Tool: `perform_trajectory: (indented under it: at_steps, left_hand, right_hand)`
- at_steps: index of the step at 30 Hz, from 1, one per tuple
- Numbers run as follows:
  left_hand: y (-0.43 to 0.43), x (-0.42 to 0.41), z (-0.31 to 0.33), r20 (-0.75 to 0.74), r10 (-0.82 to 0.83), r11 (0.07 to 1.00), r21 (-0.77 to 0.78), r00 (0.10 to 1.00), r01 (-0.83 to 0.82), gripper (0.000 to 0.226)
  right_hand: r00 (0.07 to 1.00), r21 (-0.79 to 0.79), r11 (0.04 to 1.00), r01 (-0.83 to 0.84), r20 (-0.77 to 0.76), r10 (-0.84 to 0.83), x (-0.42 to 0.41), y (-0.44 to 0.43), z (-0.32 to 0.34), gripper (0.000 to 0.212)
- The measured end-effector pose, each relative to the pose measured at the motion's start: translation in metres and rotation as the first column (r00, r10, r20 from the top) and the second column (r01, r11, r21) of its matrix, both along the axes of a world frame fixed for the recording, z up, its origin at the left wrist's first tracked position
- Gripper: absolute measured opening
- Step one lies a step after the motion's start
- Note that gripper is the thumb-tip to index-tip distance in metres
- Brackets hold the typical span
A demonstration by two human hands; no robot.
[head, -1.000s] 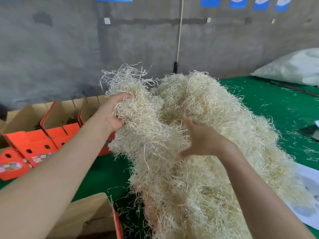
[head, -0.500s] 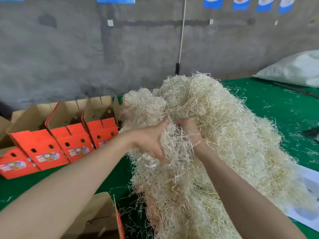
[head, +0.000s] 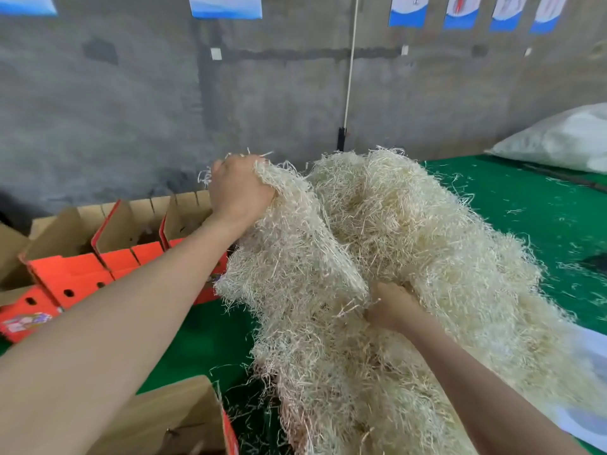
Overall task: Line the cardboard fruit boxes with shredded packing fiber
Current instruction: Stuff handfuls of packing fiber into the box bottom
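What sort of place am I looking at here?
Probably a fruit packing room. A big heap of shredded packing fiber lies on a green-covered surface, open orange cardboard boxes stand in a row beside it, and a rough concrete wall stands behind.

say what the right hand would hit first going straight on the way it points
The shredded packing fiber pile: the right hand points into it, fingers hidden among strands. Beyond that, unclear.
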State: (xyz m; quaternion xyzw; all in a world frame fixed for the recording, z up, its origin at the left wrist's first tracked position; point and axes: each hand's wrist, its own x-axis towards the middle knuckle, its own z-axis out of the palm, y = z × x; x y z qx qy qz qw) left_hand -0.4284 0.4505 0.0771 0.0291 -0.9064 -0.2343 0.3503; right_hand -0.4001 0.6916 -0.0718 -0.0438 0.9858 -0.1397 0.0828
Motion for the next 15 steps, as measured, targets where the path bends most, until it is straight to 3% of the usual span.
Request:
perform_trajectory:
  at_steps: [3,6,8,10,12,14,15]
  left_hand:
    - [-0.005,0.003,0.006,-0.075,-0.058,0.97,0.23,0.995,0.074,0.04]
    - [0.0,0.008,0.013,-0.086,-0.165,0.933,0.31,0.983,0.184,0.035]
    - [0.012,0.017,0.024,-0.051,-0.213,0.822,0.53,0.976,0.207,0.032]
    - [0.016,0.019,0.028,0.072,-0.284,0.67,0.728,0.956,0.145,0.025]
    - [0.008,0.024,0.028,0.171,-0.509,0.456,0.885,0.843,0.097,0.019]
    - [0.006,0.04,0.023,0.117,-0.68,0.238,0.969,0.724,0.066,0.009]
    - [0.006,0.047,0.018,0.103,-0.676,0.145,0.989,0.73,-0.005,0.016]
  right_hand:
    - [0.997,-0.127,0.989,-0.074,0.016,0.077,0.002,-0.003,0.039,0.076]
    - [0.969,-0.385,0.909,-0.158,-0.238,0.068,0.01,-0.025,0.094,0.119]
    - [0.957,-0.518,0.836,-0.179,-0.288,0.026,0.01,-0.049,0.108,0.127]
    - [0.979,-0.574,0.807,-0.139,-0.2,0.027,0.004,-0.068,0.104,0.094]
    - [0.995,-0.626,0.778,-0.055,-0.099,-0.009,-0.007,-0.075,0.09,0.044]
    - [0.992,-0.599,0.801,0.0,-0.1,-0.075,-0.015,-0.074,0.075,0.017]
    - [0.99,-0.563,0.827,0.0,-0.119,-0.081,-0.016,-0.074,0.072,0.013]
